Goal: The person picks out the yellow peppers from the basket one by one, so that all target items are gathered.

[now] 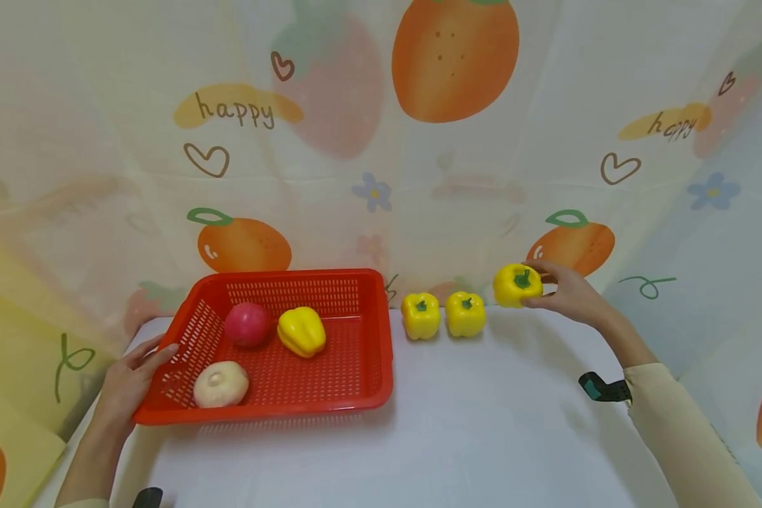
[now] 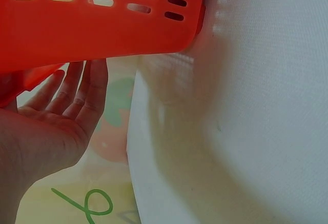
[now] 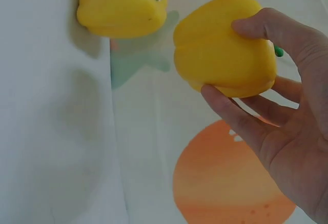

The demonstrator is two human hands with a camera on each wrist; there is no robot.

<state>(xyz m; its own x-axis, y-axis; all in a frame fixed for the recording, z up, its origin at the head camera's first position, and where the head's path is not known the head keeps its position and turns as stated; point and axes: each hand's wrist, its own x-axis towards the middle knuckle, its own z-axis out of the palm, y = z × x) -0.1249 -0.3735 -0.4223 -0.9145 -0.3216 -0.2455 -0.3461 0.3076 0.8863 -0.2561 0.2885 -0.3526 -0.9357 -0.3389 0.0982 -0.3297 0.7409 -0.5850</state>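
Note:
My right hand (image 1: 565,291) pinches a yellow bell pepper (image 1: 513,286) between thumb and fingers, its green stem facing me in the head view. In the right wrist view the same pepper (image 3: 225,47) is held above the table's back edge. Two more yellow bell peppers, one (image 1: 421,316) beside the other (image 1: 466,315), stand to its left. My left hand (image 1: 130,381) grips the left side of a red plastic basket (image 1: 260,416), thumb over the rim and fingers underneath. Inside the basket lie a yellow bell pepper (image 1: 301,331), a round pinkish-red item (image 1: 248,324) and a pale, mushroom-like round item (image 1: 221,384).
A white table (image 1: 470,430) extends in front of and right of the basket. Behind it hangs a cloth (image 1: 330,212) printed with fruit, hearts and flowers, close to the basket and the standing peppers. A black strap (image 1: 603,388) sticks out at the right wrist.

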